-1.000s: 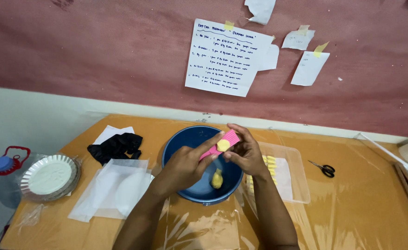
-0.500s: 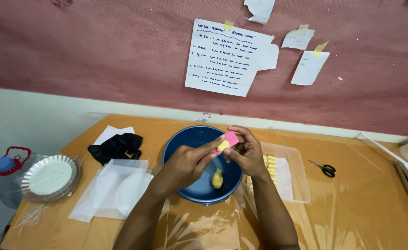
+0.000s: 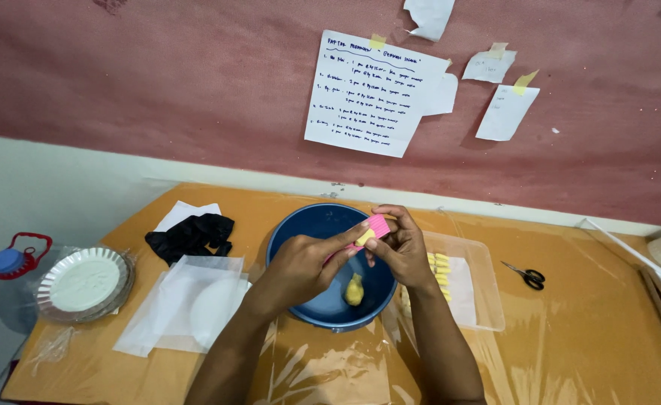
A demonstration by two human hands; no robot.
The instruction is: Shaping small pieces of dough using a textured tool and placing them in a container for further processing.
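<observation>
Both hands have barely shifted, left hand (image 3: 300, 266) and right hand (image 3: 402, 247) still pinching the pink mold (image 3: 378, 226).

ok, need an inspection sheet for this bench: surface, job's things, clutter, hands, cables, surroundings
Surface: orange table under clear plastic sheeting, creased.
Job's things: small pink mould with yellow dough in it, held over a blue bowl; yellow dough lump in the bowl; clear tray with a row of yellow shaped pieces.
Clutter: black glove, white paper sheets, foil plates, scissors.
Hands: left hand and right hand both grip the mould.
Cables: nothing seen.
Surroundings: reddish wall with taped handwritten paper notes; blue-capped water jug beside the table.
</observation>
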